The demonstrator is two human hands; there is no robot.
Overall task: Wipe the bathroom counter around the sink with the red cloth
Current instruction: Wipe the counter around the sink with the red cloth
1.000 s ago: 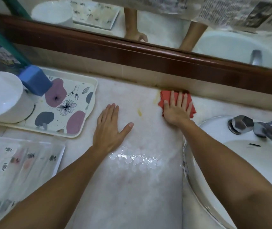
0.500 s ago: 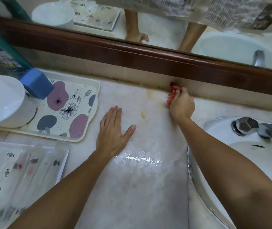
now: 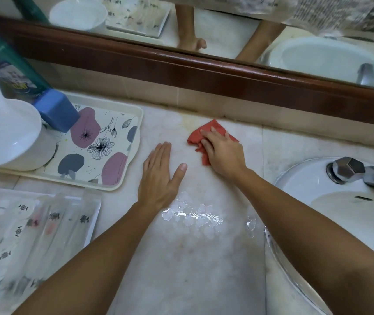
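Observation:
The red cloth [image 3: 206, 133] lies crumpled on the pale marble counter [image 3: 181, 258], a little in front of the back wall. My right hand [image 3: 223, 153] presses down on it, fingers curled over the fabric. My left hand [image 3: 158, 178] rests flat on the counter just left of the cloth, fingers apart, holding nothing. The white sink [image 3: 331, 201] sits to the right, with a chrome tap [image 3: 361, 171] at its rim. A faint yellowish stain [image 3: 187, 120] marks the counter beside the cloth's far edge.
A floral tray [image 3: 104, 155] at the left holds a white jug [image 3: 4, 137] and a green bottle with a blue cap [image 3: 56, 110]. Clear plastic packets [image 3: 29, 235] lie at the front left. A small puddle [image 3: 193, 217] glints below my left hand. A wood-framed mirror [image 3: 204, 71] runs along the back.
My right hand pulled the red cloth away from the back wall toward me and slightly left, and the cloth went from bunched in the fist to spread under the hand. My left hand stayed put.

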